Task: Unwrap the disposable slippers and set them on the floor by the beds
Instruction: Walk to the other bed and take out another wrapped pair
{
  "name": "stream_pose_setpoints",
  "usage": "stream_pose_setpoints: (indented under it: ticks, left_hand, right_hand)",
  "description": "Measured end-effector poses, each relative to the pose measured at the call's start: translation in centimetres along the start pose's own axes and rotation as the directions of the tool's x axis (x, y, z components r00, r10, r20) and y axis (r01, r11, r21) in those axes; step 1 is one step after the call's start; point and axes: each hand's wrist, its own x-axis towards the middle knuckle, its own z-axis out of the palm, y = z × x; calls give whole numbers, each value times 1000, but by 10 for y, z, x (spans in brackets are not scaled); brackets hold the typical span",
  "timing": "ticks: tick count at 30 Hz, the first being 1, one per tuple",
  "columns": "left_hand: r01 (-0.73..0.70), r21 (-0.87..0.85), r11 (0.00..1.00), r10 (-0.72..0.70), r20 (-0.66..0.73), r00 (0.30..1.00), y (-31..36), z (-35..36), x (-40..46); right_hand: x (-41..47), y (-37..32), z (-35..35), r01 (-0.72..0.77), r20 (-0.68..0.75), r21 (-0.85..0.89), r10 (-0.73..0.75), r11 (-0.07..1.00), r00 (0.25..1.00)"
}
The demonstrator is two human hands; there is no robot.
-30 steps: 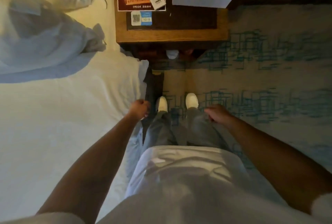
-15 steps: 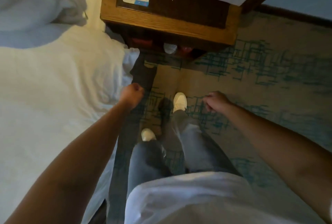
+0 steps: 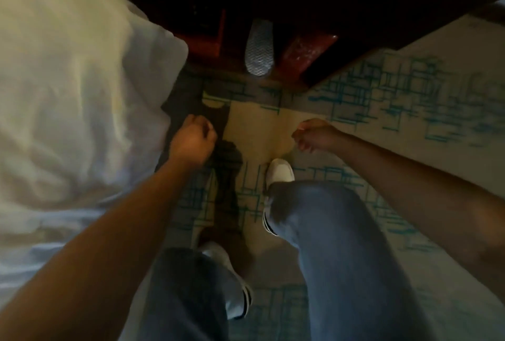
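A pale slipper [image 3: 259, 51] with a dotted sole stands on edge in the dark lower shelf of the wooden nightstand [image 3: 355, 48], between two red wrapped packs [image 3: 308, 51]. My left hand [image 3: 192, 141] hovers below and left of the shelf, curled into a fist and holding nothing. My right hand [image 3: 314, 134] hangs below and right of the slipper, its fingers loosely curled and empty. Neither hand touches the slipper.
A bed with white sheets [image 3: 76, 100] fills the left side, its dark base [image 3: 188, 105] close to my left hand. Patterned beige and teal carpet [image 3: 396, 111] covers the floor. My legs in jeans and white shoes [image 3: 278, 176] stand on it.
The view has dropped closer to the nightstand's lower shelf, so the slipper looks much larger. Both hands have moved forward toward the shelf. My right foot is stepped ahead.
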Motion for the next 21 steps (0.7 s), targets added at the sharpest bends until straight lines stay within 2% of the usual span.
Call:
stream_pose_setpoints:
  ticks: [2, 6, 7, 10, 12, 17, 21]
  left_hand:
    - [-35, -43, 998, 35, -2, 999, -7, 15, 28]
    - [-129, -76, 989, 123, -76, 990, -34, 59, 114]
    - [-169, -10, 986, 166, -138, 976, -37, 69, 134]
    - [-272, 97, 957, 285, -161, 945, -28, 80, 170]
    - [-339, 206, 918, 369, -131, 920, -20, 88, 190]
    - [-362, 450, 816, 457, -120, 881, 1, 100, 232]
    - [-399, 501, 768, 527, -139, 839, 9, 110, 265]
  right_hand:
    - [24, -5, 3, 59, 23, -7, -59, 998, 998]
    - [96, -16, 15, 248, -118, -234, -281, 940, 952]
    - [118, -18, 19, 282, -176, -259, -333, 924, 927]
    - [153, -33, 24, 323, -228, -346, -412, 881, 882]
    - [165, -41, 23, 298, -236, -458, -438, 837, 867]
    - [193, -43, 23, 140, -272, -677, -421, 723, 865]
    - [219, -50, 34, 271, -359, -674, -626, 687, 693]
